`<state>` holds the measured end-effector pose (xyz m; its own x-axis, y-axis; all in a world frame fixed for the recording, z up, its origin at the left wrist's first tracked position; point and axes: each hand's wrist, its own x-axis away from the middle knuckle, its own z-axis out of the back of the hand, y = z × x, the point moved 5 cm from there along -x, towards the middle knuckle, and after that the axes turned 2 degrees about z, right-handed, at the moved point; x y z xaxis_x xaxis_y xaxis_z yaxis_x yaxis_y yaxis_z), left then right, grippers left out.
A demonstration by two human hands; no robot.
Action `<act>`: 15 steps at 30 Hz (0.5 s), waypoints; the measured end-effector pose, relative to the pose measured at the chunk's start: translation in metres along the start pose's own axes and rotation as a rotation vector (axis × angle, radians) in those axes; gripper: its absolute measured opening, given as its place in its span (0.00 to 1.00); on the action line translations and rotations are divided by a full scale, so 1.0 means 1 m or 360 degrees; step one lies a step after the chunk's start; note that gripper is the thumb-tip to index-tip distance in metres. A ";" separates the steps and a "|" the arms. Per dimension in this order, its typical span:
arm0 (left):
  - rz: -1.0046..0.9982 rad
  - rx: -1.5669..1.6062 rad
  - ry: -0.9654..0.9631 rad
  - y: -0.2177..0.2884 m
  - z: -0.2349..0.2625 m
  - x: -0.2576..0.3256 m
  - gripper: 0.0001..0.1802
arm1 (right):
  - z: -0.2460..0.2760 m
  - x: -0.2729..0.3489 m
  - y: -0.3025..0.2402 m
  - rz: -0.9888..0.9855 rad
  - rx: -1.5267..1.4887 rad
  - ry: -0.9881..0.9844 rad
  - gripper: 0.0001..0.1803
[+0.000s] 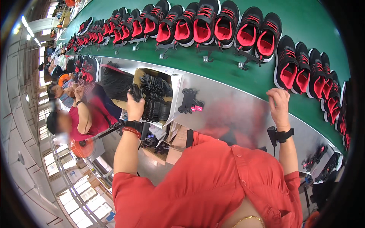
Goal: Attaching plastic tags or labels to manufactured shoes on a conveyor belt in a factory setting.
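Note:
My left hand [135,107] is closed around a black plastic shoe hanger [135,92], right at a cardboard box [175,88] full of several such black hangers [156,99]. My right hand [278,103] rests with curled fingers on the near edge of the green conveyor belt [304,19]; nothing shows in it. A pair of black sneakers with red lining [288,64] sits just beyond it. Both wrists wear black bands.
A long row of black-and-red sneakers [205,22] runs along the belt, with black hangers and small tags [207,57] lying in front. A shiny metal ledge [235,110] holds a loose black hanger [189,100] and pink tags [198,108]. A co-worker in red [89,117] stands to the left.

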<state>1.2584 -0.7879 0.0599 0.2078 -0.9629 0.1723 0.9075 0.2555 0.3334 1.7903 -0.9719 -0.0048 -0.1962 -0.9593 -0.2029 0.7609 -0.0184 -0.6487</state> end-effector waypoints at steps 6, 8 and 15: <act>0.0349 0.0712 0.0108 -0.046 0.044 0.008 0.18 | 0.003 0.011 0.003 0.0006 -0.0049 0.0018 0.08; 0.0281 0.0974 0.0236 -0.025 0.065 0.019 0.19 | 0.007 0.011 0.006 0.0009 -0.0053 0.0054 0.08; -0.1316 0.0191 -0.0001 0.197 0.027 0.111 0.26 | 0.001 0.002 -0.008 -0.0752 -0.1490 -0.0216 0.18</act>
<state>1.4508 -0.8416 0.1695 -0.5082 -0.8441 -0.1708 0.7225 -0.5258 0.4489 1.7843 -0.9739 0.0010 -0.2331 -0.9360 0.2638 -0.1667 -0.2288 -0.9591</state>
